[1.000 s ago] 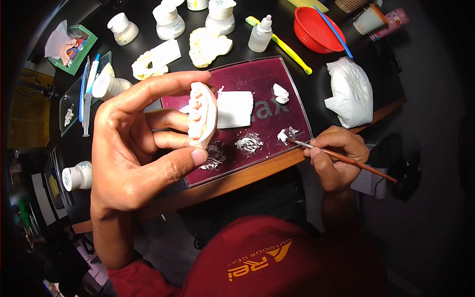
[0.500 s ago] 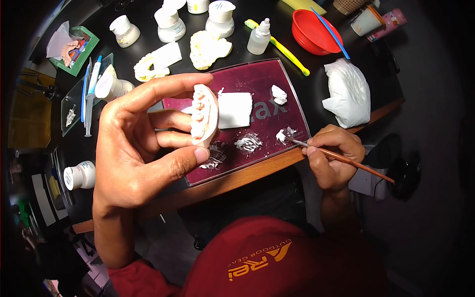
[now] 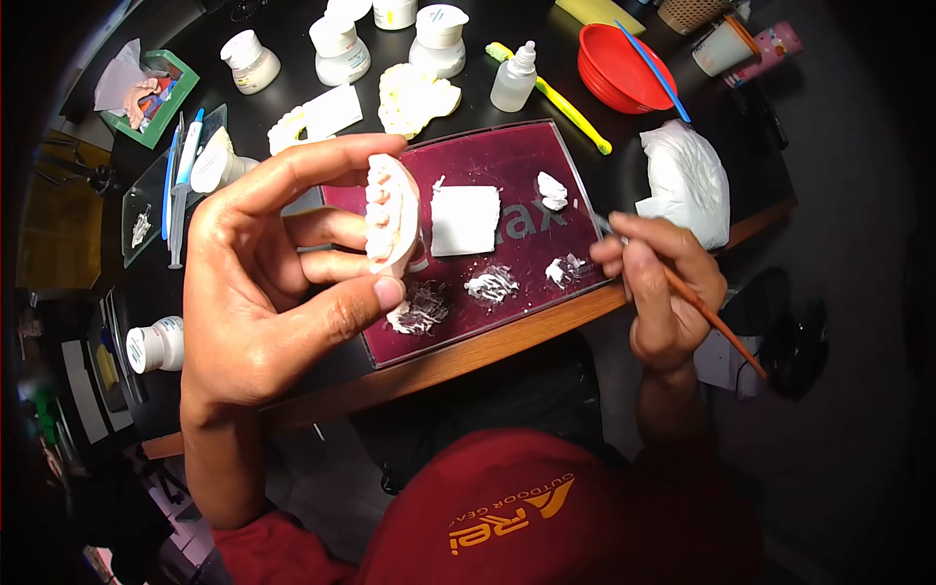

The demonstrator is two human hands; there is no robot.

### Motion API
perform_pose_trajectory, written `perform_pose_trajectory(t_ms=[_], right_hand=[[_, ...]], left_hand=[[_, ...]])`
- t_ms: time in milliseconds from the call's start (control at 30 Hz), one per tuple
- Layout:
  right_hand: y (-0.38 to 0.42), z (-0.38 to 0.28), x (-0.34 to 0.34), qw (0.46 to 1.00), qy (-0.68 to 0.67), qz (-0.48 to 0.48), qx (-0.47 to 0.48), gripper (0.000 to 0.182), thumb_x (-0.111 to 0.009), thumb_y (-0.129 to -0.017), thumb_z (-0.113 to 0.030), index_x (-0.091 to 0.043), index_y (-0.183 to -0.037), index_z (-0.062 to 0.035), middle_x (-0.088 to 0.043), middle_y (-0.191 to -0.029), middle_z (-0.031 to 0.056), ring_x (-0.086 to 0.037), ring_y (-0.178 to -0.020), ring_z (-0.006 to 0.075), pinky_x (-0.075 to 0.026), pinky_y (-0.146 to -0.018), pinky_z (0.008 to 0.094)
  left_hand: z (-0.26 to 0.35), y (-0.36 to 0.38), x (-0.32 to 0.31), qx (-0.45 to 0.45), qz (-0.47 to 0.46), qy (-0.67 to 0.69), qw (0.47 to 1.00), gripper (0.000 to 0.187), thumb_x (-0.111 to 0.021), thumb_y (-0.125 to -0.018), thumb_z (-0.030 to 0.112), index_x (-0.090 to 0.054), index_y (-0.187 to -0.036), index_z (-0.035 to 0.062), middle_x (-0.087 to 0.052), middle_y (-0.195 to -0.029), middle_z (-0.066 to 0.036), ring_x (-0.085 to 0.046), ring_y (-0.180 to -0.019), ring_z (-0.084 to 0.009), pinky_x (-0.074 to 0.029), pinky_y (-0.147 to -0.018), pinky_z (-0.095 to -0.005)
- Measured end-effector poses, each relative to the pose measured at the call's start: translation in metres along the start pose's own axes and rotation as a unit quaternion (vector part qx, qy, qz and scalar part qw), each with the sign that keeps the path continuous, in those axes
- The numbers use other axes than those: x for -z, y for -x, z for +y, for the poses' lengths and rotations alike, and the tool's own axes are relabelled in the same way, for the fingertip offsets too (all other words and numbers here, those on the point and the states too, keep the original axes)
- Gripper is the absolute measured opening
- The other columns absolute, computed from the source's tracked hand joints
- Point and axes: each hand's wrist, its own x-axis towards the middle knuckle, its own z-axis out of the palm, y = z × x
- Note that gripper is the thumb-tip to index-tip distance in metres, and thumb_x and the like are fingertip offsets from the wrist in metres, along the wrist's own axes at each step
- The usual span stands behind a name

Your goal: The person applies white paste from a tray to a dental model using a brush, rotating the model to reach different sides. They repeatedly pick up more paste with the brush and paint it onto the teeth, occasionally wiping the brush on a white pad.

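Observation:
A pale dental model with a row of teeth (image 3: 390,216) is held upright between the thumb and fingertips of my left hand (image 3: 278,292). My right hand (image 3: 666,283) grips a thin brush-like tool with a reddish-brown handle (image 3: 717,324); its tip is blurred, just past the right edge of the dark red board (image 3: 526,161). On the board lie a white square block (image 3: 466,221), a small white lump (image 3: 552,190) and smeared white piles (image 3: 491,284), (image 3: 565,270). Part of another white pile (image 3: 421,308) shows beside my left thumb.
Behind the board are a dropper bottle (image 3: 514,78), a yellow-green toothbrush (image 3: 575,115), a red bowl (image 3: 619,73), yellowish casts (image 3: 414,100) and white jars (image 3: 439,44). Crumpled white tissue (image 3: 687,185) lies right. A green tray (image 3: 161,107) stands back left.
My right hand has lifted the tool off the white pile at the board's right and moved it up and slightly right. My left hand and the model have shifted slightly left and up.

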Motion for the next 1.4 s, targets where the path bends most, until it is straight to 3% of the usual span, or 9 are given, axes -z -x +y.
perform_pose_trajectory(t_ms=[100, 133, 233, 633, 967, 1100, 1200, 1233, 1400], right_hand=[[-0.028, 0.016, -0.006, 0.984, 0.125, -0.019, 0.122, 0.012, -0.07, -0.088, 0.001, -0.073, -0.1, 0.0028, -0.074, -0.087, 0.0137, -0.071, -0.082, 0.0205, -0.055, -0.069, 0.0298], [-0.033, 0.006, -0.012, 0.988, 0.131, -0.026, 0.074, 0.015, -0.075, -0.083, 0.002, -0.074, -0.098, 0.0005, -0.074, -0.088, 0.0129, -0.071, -0.084, 0.0237, -0.056, -0.073, 0.0326], [-0.045, 0.016, -0.016, 0.964, 0.219, -0.078, 0.125, 0.017, -0.077, -0.075, 0.005, -0.074, -0.09, -0.0014, -0.073, -0.082, 0.0107, -0.07, -0.08, 0.0247, -0.054, -0.071, 0.0331], [-0.003, 0.002, -0.01, 0.98, 0.135, -0.088, 0.118, 0.021, -0.084, -0.071, 0.011, -0.072, -0.083, -0.0027, -0.068, -0.07, 0.0044, -0.058, -0.068, 0.0152, -0.045, -0.06, 0.0264], [-0.024, 0.015, -0.009, 0.986, 0.154, -0.014, 0.056, 0.015, -0.08, -0.076, 0.005, -0.076, -0.09, -0.0006, -0.071, -0.077, 0.0078, -0.064, -0.074, 0.0189, -0.05, -0.066, 0.0296], [-0.018, 0.018, 0.001, 0.989, 0.103, -0.025, 0.102, 0.014, -0.067, -0.086, 0.002, -0.075, -0.098, 0.0024, -0.074, -0.084, 0.0117, -0.064, -0.077, 0.0174, -0.051, -0.072, 0.031], [0.009, -0.006, -0.001, 0.995, -0.069, 0.023, -0.074, 0.021, -0.057, -0.089, -0.002, -0.067, -0.104, 0.0084, -0.074, -0.089, 0.0179, -0.068, -0.081, 0.015, -0.054, -0.083, 0.0294], [0.014, -0.01, -0.001, 0.99, -0.091, 0.018, -0.102, 0.015, -0.058, -0.088, -0.001, -0.066, -0.098, 0.0068, -0.073, -0.087, 0.0183, -0.07, -0.08, 0.0159, -0.055, -0.082, 0.0273], [0.022, 0.012, 0.01, 0.997, -0.046, -0.05, 0.041, 0.009, -0.064, -0.077, 0.007, -0.067, -0.086, 0.0047, -0.069, -0.072, 0.013, -0.063, -0.064, 0.0132, -0.048, -0.058, 0.0225]], left_hand=[[-0.001, -0.001, 0.004, -0.012, -0.002, -0.005, 1.0, 0.075, -0.08, -0.076, 0.0, -0.046, -0.14, -0.0149, -0.06, -0.127, -0.019, -0.07, -0.102, -0.0235, -0.061, -0.09, -0.0328], [-0.001, 0.0, 0.005, -0.006, -0.002, -0.007, 1.0, 0.074, -0.08, -0.076, 0.0, -0.046, -0.14, -0.0148, -0.06, -0.127, -0.019, -0.07, -0.103, -0.0233, -0.061, -0.091, -0.0332], [-0.005, 0.0, 0.006, -0.03, 0.001, -0.018, 0.999, 0.074, -0.08, -0.076, 0.001, -0.046, -0.14, -0.0149, -0.06, -0.127, -0.019, -0.07, -0.104, -0.0228, -0.06, -0.092, -0.034], [-0.002, 0.002, 0.003, -0.018, -0.014, -0.012, 1.0, 0.074, -0.079, -0.075, -0.001, -0.046, -0.139, -0.0151, -0.058, -0.13, -0.022, -0.069, -0.104, -0.0214, -0.06, -0.094, -0.0336], [-0.005, 0.002, 0.0, -0.04, 0.003, -0.018, 0.999, 0.073, -0.08, -0.075, 0.001, -0.046, -0.139, -0.0156, -0.059, -0.127, -0.02, -0.069, -0.102, -0.0206, -0.06, -0.092, -0.0332], [-0.002, 0.002, 0.002, -0.024, -0.001, -0.023, 0.999, 0.074, -0.08, -0.075, 0.002, -0.046, -0.139, -0.0155, -0.06, -0.127, -0.019, -0.069, -0.1, -0.0195, -0.06, -0.092, -0.0323], [-0.002, 0.002, 0.001, -0.027, 0.002, -0.025, 0.999, 0.075, -0.081, -0.075, 0.003, -0.046, -0.139, -0.0153, -0.06, -0.126, -0.018, -0.069, -0.1, -0.0189, -0.06, -0.091, -0.0316], [-0.002, 0.002, 0.0, -0.027, 0.003, -0.027, 0.999, 0.075, -0.081, -0.075, 0.003, -0.046, -0.14, -0.0152, -0.06, -0.126, -0.018, -0.069, -0.099, -0.0188, -0.06, -0.091, -0.0312], [-0.001, 0.004, -0.004, -0.017, 0.017, -0.03, 0.999, 0.079, -0.083, -0.074, 0.007, -0.046, -0.14, -0.0147, -0.061, -0.125, -0.017, -0.069, -0.1, -0.0186, -0.059, -0.09, -0.0295]])
